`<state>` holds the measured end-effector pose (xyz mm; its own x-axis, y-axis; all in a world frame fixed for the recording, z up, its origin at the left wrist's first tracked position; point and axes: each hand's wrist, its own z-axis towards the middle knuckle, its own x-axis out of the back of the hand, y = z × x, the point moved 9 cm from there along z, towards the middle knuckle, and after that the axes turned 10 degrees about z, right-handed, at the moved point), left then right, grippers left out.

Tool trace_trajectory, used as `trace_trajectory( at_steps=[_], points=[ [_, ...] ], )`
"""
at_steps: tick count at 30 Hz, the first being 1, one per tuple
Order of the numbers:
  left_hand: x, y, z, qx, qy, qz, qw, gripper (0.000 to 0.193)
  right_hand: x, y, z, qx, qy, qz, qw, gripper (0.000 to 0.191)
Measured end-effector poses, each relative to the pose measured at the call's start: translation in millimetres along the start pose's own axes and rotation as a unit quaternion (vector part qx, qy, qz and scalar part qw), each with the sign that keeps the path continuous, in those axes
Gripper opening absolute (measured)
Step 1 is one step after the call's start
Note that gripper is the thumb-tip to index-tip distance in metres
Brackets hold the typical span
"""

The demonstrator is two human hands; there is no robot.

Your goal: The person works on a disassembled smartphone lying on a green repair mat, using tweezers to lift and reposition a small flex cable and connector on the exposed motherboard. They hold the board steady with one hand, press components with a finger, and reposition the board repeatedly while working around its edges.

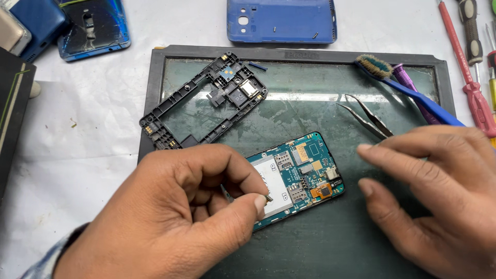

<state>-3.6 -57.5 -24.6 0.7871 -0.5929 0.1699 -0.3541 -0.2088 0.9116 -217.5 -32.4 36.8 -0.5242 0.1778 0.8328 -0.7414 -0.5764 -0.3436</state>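
An opened phone (305, 170) with its teal circuit board exposed lies on a dark green work mat (310, 111). My left hand (175, 217) hovers over the phone's left part, thumb and forefinger pinched on a tiny metal part (268, 198), perhaps a screw. My right hand (439, 196) rests flat on the mat to the right of the phone, fingers apart and holding nothing. Metal tweezers (369, 120) lie just above its fingertips. The phone's black middle frame (204, 101) lies at the mat's upper left.
A blue back cover (281, 20) lies above the mat. A blue-handled brush (408, 85) and a purple tool (413, 93) rest at the mat's right. Red screwdrivers (470, 88) lie further right. Another blue phone (93, 26) and a dark box (13, 113) sit at left.
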Motion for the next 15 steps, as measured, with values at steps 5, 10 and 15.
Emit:
trace_trajectory(
  at_steps=[5, 10, 15],
  points=[
    [-25, -7, 3, 0.011, -0.013, -0.086, 0.996, 0.01, -8, -9, -11, -0.023, 0.0, 0.144, 0.989, 0.038],
    [-40, -2, 5, -0.038, -0.012, -0.025, 0.999, 0.007, -21, -15, -18, -0.023, -0.055, 0.244, 0.968, 0.032],
    [-47, 2, 6, -0.043, -0.025, -0.025, 0.998, 0.011, -32, -15, -28, -0.07, -0.097, 0.289, 0.95, 0.029]
  ],
)
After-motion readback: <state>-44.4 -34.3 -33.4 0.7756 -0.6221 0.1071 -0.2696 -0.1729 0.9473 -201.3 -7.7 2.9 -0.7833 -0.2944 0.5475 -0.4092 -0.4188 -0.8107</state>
